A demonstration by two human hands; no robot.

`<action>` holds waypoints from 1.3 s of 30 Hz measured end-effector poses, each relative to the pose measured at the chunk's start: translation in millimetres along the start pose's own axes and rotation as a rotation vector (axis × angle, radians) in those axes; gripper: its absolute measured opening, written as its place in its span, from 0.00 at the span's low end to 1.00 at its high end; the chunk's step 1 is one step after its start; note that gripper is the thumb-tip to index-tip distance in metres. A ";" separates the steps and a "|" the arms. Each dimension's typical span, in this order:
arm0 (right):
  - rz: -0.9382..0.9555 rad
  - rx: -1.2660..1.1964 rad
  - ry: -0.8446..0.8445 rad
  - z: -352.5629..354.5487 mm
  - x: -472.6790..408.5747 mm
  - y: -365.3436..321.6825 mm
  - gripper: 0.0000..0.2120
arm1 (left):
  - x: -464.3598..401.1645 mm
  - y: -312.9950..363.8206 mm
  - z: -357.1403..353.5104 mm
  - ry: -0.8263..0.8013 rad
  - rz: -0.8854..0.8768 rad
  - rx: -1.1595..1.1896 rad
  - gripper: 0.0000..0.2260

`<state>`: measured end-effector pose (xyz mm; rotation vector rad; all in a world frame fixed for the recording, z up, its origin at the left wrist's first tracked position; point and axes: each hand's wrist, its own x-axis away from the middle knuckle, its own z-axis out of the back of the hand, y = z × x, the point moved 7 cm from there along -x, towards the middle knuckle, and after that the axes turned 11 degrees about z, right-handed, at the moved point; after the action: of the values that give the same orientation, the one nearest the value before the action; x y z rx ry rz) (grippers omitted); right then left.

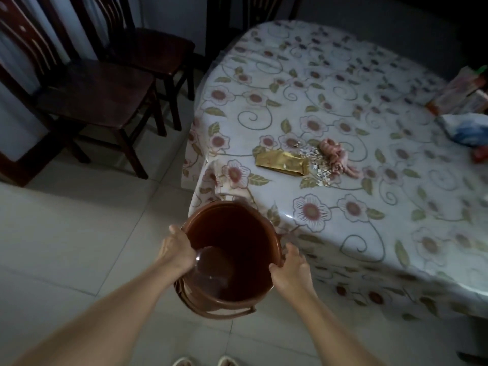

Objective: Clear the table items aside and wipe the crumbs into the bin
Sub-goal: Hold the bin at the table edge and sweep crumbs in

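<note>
Pale floor tiles (pixel 79 233) fill the near left of the head view, with two dark wooden chairs (pixel 100 93) at far left and a table (pixel 356 75) under a flowered plastic cloth to the right. We note a brown bin (pixel 232 233), seemingly empty, held against the table's near left corner, its mouth just below the edge, which we judge places it to receive swept debris. Our left hand (pixel 177 249) is curled over the left rim; our right hand (pixel 287 270) clasps the right rim, thumb inside, fingers outside, so both are closed on the bin. Crumbs (pixel 314 170) lie scattered on the cloth well short of the edge, touching a gold wrapper (pixel 282 163) and a crumpled pink rag (pixel 335 157). Packets (pixel 462 99) sit at far right. Wiping is not yet done.
</note>
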<state>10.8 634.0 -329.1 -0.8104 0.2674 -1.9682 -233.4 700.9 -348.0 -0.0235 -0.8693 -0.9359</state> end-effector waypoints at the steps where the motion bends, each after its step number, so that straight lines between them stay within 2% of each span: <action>1: 0.021 0.023 0.038 7.5 2.4 -1.4 0.21 | -0.7 3.5 -0.5 -0.001 -0.003 -0.008 0.19; 3: 0.085 0.047 0.138 28.5 6.2 -4.6 0.11 | -1.4 13.3 -1.6 0.003 -0.005 -0.020 0.19; 6: 0.201 0.044 0.288 63.0 5.6 -15.5 0.06 | -5.6 22.4 -2.9 0.000 0.000 -0.015 0.18; 11: 0.233 0.018 0.400 115.5 -31.7 -17.8 0.08 | -14.3 33.6 -7.9 -0.001 0.016 0.013 0.09; 17: 0.270 -0.002 0.527 173.1 -107.7 -13.1 0.13 | -26.0 39.8 -6.8 0.047 0.073 -0.011 0.11; 21: 0.294 0.012 0.554 199.3 -169.3 -10.5 0.18 | -31.5 36.0 -10.3 0.050 0.082 -0.016 0.09; 24: 0.353 0.113 0.450 201.8 -215.0 -19.2 0.22 | -33.3 33.2 -11.6 0.065 0.086 -0.037 0.07; 28: 0.446 0.149 0.309 190.0 -255.4 -19.0 0.19 | -35.2 31.7 -12.1 0.072 0.098 -0.083 0.07; 30: 0.479 0.072 0.328 194.4 -262.8 -14.1 0.16 | -34.9 32.3 -11.2 0.077 0.099 -0.090 0.07; 32: 0.412 -0.053 0.424 210.9 -266.7 -3.5 0.12 | -33.9 33.2 -10.4 0.077 0.104 -0.096 0.08; 34: 0.297 -0.077 0.504 227.0 -268.8 13.0 0.14 | -33.2 34.8 -9.5 0.079 0.103 -0.114 0.08; 37: 0.240 0.001 0.460 231.0 -270.7 30.2 0.23 | -33.4 38.0 -9.5 0.075 0.092 -0.104 0.08; 39: 0.240 0.071 0.417 222.6 -268.2 30.4 0.25 | -34.1 39.6 -9.2 0.070 0.082 -0.100 0.08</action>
<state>261.1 875.6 -291.3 -0.2981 0.5113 -1.8901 -209.3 745.6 -363.4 -0.1108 -0.7506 -0.8974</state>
